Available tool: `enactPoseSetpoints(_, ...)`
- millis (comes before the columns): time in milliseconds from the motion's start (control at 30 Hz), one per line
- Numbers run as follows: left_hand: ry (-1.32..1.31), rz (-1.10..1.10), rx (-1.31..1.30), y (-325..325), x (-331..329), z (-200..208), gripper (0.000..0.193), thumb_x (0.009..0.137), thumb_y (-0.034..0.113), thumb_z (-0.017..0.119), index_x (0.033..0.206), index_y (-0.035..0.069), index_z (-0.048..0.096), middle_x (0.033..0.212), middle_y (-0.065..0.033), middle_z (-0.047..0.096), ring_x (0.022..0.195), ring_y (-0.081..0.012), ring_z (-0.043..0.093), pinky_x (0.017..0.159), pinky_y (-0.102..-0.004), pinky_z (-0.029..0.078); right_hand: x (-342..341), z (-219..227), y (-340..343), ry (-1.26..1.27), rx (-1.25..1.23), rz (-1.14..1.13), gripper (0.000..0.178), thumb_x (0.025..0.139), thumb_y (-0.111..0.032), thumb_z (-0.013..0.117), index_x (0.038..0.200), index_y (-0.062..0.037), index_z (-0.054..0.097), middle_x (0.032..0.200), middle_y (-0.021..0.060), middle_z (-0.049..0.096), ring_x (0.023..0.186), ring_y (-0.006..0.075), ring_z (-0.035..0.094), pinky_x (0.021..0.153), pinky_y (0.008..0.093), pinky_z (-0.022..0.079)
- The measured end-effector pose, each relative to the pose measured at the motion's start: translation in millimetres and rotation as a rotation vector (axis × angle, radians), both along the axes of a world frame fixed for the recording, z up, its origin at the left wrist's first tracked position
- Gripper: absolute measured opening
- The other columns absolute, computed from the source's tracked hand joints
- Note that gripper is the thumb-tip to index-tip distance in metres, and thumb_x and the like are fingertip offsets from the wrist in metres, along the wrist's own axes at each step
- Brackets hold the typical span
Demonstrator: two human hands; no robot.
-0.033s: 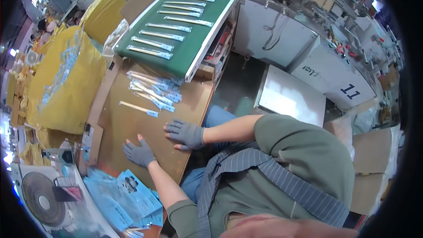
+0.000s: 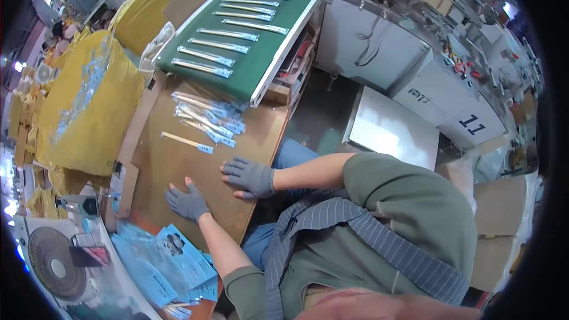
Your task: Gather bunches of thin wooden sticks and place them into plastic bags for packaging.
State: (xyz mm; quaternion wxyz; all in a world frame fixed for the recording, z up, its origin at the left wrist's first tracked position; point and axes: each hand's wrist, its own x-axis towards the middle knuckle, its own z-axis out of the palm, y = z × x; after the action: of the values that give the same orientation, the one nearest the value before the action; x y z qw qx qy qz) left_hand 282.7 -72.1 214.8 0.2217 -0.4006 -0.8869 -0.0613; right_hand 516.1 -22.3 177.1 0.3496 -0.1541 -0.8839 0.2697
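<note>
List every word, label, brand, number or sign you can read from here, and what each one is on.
I won't copy any wording or numbers, but print stands here:
White cabinet: large dark number, legible.
Same cabinet: dark characters, left of the number.
Blue bags: pale print, too small and blurred to read.
Wrapped sticks on the green belt and brown table: marks on their blue ends, too small to read.

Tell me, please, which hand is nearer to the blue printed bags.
Left. The left hand rests on the tabletop, just above the blue printed bags in the image; the right hand lies farther up and rightward.
</note>
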Motion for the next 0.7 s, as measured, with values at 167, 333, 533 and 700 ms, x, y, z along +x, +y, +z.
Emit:
enactPoseSetpoints(167, 0.013, -0.025, 0.010, -0.2, 0.0, -0.5, 0.068, 0.086, 0.056, 0.052, 0.128, 0.003, 0.052, 0.133, -0.0219, 0.048, 0.125, -0.0340, 0.043, 0.104, -0.0441, 0.033, 5.3, 4.8, 3.6, -0.001, 0.046, -0.039, 0.050, 0.083, -0.036, 0.055, 0.118, -0.0010, 0.051, 0.131, 0.0222, 0.046, 0.126, 0.0374, 0.041, 0.106, 0.0506, 0.029)
enactPoseSetpoints(333, -0.036, -0.009, 0.000, -3.9, -5.1, -2.0, 0.068, 0.087, 0.057, 0.051, 0.129, 0.003, 0.051, 0.135, -0.0206, 0.047, 0.127, -0.0325, 0.042, 0.104, -0.0439, 0.032, -1.6, 1.8, -0.6, 0.028, 0.060, -0.059, 0.049, 0.081, -0.037, 0.057, 0.115, -0.0012, 0.053, 0.128, 0.0212, 0.048, 0.124, 0.0362, 0.043, 0.105, 0.0497, 0.030)
enactPoseSetpoints(533, -0.055, -0.011, 0.005, -8.2, -14.6, -9.8, 0.067, 0.087, 0.056, 0.051, 0.128, 0.003, 0.052, 0.135, -0.0204, 0.047, 0.127, -0.0325, 0.041, 0.105, -0.0435, 0.032, -9.1, -6.5, -4.6, 0.049, 0.067, -0.064, 0.049, 0.080, -0.037, 0.058, 0.113, -0.0018, 0.055, 0.126, 0.0208, 0.050, 0.123, 0.0353, 0.044, 0.105, 0.0492, 0.030)
enactPoseSetpoints(700, -0.067, -0.013, 0.008, -8.2, -23.1, -18.2, 0.068, 0.087, 0.057, 0.049, 0.129, 0.003, 0.051, 0.137, -0.0193, 0.046, 0.129, -0.0315, 0.041, 0.105, -0.0430, 0.032, -12.4, -10.0, -6.1, 0.050, 0.066, -0.070, 0.049, 0.081, -0.037, 0.057, 0.114, -0.0015, 0.054, 0.127, 0.0209, 0.049, 0.123, 0.0360, 0.044, 0.106, 0.0498, 0.030)
